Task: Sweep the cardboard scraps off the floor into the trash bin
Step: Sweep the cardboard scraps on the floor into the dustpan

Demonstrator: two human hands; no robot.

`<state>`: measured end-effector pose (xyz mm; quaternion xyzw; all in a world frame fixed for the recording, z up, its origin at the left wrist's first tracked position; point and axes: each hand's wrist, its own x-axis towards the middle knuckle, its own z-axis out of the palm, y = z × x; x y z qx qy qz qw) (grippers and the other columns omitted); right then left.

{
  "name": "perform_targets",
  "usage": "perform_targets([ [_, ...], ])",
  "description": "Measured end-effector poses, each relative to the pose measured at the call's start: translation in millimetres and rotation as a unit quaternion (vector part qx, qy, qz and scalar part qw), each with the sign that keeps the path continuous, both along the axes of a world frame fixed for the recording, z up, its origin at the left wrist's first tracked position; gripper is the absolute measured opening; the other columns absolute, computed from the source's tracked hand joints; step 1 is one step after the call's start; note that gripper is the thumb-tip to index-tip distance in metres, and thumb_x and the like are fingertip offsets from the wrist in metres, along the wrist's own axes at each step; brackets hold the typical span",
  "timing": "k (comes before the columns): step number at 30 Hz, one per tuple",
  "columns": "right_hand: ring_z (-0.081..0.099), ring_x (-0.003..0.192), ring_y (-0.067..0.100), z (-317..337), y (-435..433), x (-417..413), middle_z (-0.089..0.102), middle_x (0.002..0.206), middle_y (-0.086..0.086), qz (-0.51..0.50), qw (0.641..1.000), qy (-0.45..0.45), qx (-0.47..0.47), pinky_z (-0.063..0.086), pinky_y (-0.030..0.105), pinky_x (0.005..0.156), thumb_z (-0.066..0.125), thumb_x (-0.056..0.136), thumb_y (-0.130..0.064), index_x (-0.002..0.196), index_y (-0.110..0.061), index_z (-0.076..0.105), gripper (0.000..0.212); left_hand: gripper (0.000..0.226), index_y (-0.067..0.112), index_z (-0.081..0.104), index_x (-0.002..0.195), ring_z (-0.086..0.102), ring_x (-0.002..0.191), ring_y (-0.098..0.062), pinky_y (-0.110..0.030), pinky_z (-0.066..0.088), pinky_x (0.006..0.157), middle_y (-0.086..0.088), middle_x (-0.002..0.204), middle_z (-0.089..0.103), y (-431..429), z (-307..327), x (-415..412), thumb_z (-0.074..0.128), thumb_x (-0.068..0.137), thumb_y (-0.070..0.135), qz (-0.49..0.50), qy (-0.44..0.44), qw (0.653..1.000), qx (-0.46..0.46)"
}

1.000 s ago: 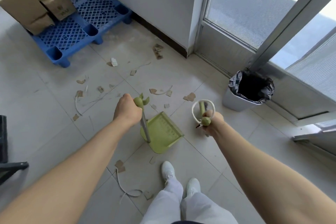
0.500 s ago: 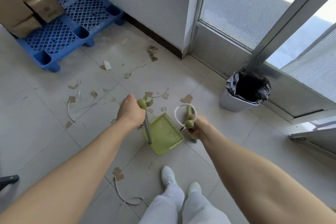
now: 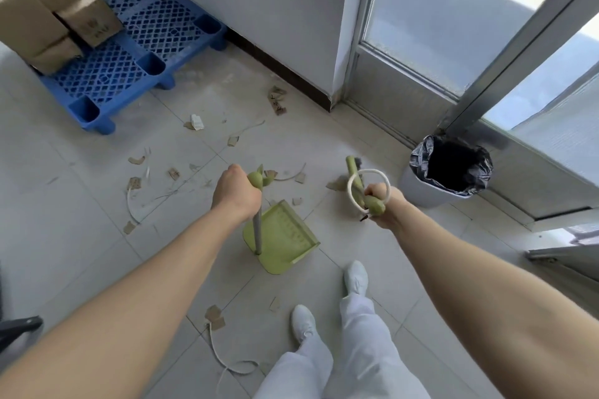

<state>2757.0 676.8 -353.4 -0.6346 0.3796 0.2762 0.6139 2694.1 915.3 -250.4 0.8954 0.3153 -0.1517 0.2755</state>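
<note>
**Broom swings out toward the scraps by the bin**

The right hand (image 3: 384, 204), fist closed around the green broom handle (image 3: 372, 204) with its white hanging loop (image 3: 368, 191), has pushed away from the dustpan; half a second back the two tools were almost touching, now they stand clearly apart. The broom head (image 3: 353, 165) reaches a cardboard scrap (image 3: 337, 185) lying between the dustpan and the trash bin (image 3: 450, 172). The left hand (image 3: 236, 193) is clenched on the top of the dustpan handle (image 3: 257, 204), and the green dustpan (image 3: 282, 236) sits on the floor (image 3: 97, 236) with its tray empty as far as can be seen.

That reads as the start of a sweeping stroke. Nothing is collected yet: scraps lie scattered across the tiles toward the blue pallet (image 3: 129, 52), and more by the white shoes (image 3: 355, 277). The bin, lined in black, stands just right of the broom.
</note>
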Motion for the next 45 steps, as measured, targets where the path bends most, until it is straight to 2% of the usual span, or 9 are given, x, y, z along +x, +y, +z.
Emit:
perform_targets([
  [12,0.048,0.058,0.012,-14,23,60,0.048,0.072,0.002,0.16,0.985,0.044,0.046,0.044,0.019,0.049,0.04,0.097,0.0,0.072,-0.014,0.047,0.029,0.024,0.001,0.051,0.111,0.055,0.103,-0.033,-0.033,0.039,0.071,-0.016,0.115,0.056,-17,-2,41,0.058,0.088,0.007,0.07,0.02,0.997,0.017],
  [19,0.044,0.024,0.014,6,10,103,0.059,0.049,0.013,0.111,0.987,0.083,0.086,0.037,0.014,0.028,0.033,0.093,-0.001,0.086,-0.006,0.039,0.011,0.025,0.002,0.053,0.112,0.056,0.106,-0.034,-0.033,0.04,0.071,-0.016,0.117,0.057,-27,1,64,0.058,0.088,0.007,0.113,0.028,0.993,0.023],
  [24,0.048,0.026,0.016,15,13,123,0.06,0.087,0.022,0.158,0.984,0.042,0.071,0.037,0.018,0.031,0.033,0.089,0.0,0.079,-0.001,0.046,0.017,0.03,0.002,0.051,0.115,0.057,0.105,-0.035,-0.035,0.045,0.07,-0.016,0.119,0.055,-33,7,79,0.059,0.086,0.005,0.137,0.04,0.99,0.023],
  [26,0.049,0.034,0.019,14,12,133,0.065,0.106,0.02,0.155,0.987,0.031,0.029,0.037,0.02,0.04,0.039,0.086,-0.002,0.083,-0.006,0.049,0.012,0.032,0.002,0.051,0.117,0.055,0.108,-0.034,-0.035,0.044,0.074,-0.015,0.121,0.054,-36,9,85,0.059,0.087,0.006,0.143,0.035,0.989,0.019],
  [30,0.054,0.06,0.025,3,-4,148,0.055,0.083,0.016,0.131,0.99,0.048,-0.017,0.045,0.021,0.044,0.042,0.083,0.003,0.096,-0.007,0.054,0.02,0.031,0.001,0.051,0.116,0.054,0.11,-0.034,-0.036,0.044,0.077,-0.016,0.122,0.054,-46,9,93,0.06,0.087,0.006,0.15,0.016,0.988,0.007],
  [35,0.048,0.06,0.019,12,-16,149,0.047,0.076,0.009,0.081,0.996,0.047,-0.003,0.042,0.016,0.035,0.045,0.091,0.003,0.093,-0.005,0.055,0.013,0.029,0.002,0.05,0.116,0.054,0.11,-0.034,-0.038,0.046,0.082,-0.016,0.122,0.054,-53,5,102,0.059,0.088,0.007,0.149,0.013,0.989,-0.003],
  [38,0.058,0.082,0.025,7,-13,155,0.045,0.076,0.008,0.068,0.996,0.05,0.007,0.046,0.025,0.058,0.044,0.09,0.004,0.121,-0.004,0.05,0.033,0.028,0.002,0.049,0.115,0.054,0.11,-0.034,-0.038,0.045,0.082,-0.016,0.121,0.054,-49,1,111,0.058,0.089,0.007,0.139,0.014,0.99,-0.006],
  [41,0.055,0.075,0.022,0,-4,161,0.044,0.075,0.007,0.08,0.993,0.081,-0.002,0.046,0.024,0.062,0.042,0.092,0.002,0.107,-0.008,0.05,0.019,0.028,0.002,0.049,0.114,0.055,0.107,-0.033,-0.034,0.043,0.076,-0.015,0.119,0.055,-40,-3,119,0.058,0.088,0.007,0.138,0.014,0.99,-0.004],
  [45,0.045,0.058,0.013,2,34,162,0.045,0.071,0.002,0.171,0.982,0.059,0.046,0.044,0.018,0.041,0.04,0.097,-0.002,0.076,-0.01,0.048,0.024,0.028,0.002,0.049,0.116,0.054,0.108,-0.033,-0.035,0.042,0.076,-0.015,0.12,0.055,-20,-7,122,0.057,0.09,0.009,0.159,0.02,0.987,-0.003],
])
